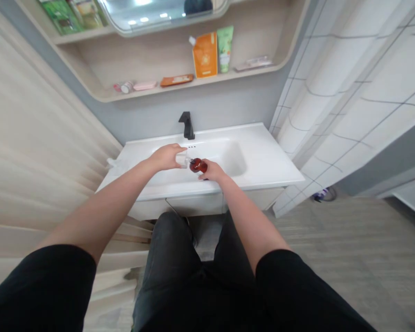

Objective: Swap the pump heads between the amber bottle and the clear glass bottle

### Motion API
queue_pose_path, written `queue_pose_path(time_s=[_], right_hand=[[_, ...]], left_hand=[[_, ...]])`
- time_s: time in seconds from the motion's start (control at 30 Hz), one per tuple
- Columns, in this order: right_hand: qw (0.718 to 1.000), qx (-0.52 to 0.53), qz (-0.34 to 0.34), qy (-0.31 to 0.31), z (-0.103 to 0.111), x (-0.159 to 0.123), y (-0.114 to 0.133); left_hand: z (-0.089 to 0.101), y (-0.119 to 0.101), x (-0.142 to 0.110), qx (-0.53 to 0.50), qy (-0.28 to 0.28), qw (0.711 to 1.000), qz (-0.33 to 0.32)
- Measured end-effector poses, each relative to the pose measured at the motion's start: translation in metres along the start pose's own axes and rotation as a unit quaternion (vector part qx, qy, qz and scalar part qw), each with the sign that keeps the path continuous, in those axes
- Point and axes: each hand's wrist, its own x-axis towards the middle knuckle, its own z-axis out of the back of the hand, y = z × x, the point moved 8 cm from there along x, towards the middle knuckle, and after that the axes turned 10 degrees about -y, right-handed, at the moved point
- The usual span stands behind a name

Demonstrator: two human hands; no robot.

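Over the white sink (235, 157), my left hand (166, 157) is closed around a small clear cup (181, 160). My right hand (212, 170) grips a reddish-brown bottle (198, 165), tilted with its narrow neck towards the cup. The neck and the cup are very close together; whether they touch, and whether any liquid is flowing, is too small to tell. My fingers partly cover both things. Behind my hands, a black faucet (186, 125) rises from the back of the sink.
Above hangs a shelf (152, 92) with an orange pouch (205, 55), a green tube (224, 48), an orange packet (176, 80) and small pink items. A mirror (162, 16) sits above it. A curtain (38, 115) borders the left, a tiled wall (349, 92) the right.
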Motion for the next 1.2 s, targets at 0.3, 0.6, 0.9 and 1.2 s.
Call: queue_pose_path(time_s=[0.3,0.6,0.9,1.2], right_hand=[[1.0,-0.001,0.002,0.001,-0.001,0.0,0.0],[1.0,-0.004,0.001,0.001,0.0,-0.001,0.001],[1.0,-0.001,-0.002,-0.002,0.0,0.0,0.0],[1.0,0.003,-0.001,-0.001,0.0,-0.001,0.0]], left_hand=[[0.005,-0.006,0.001,0.025,0.012,1.0,-0.007],[0.008,-0.009,0.004,0.04,0.027,0.999,-0.018],[0.011,-0.016,0.011,0.072,0.038,0.996,-0.041],[0.018,-0.025,0.014,0.072,0.05,0.995,-0.053]])
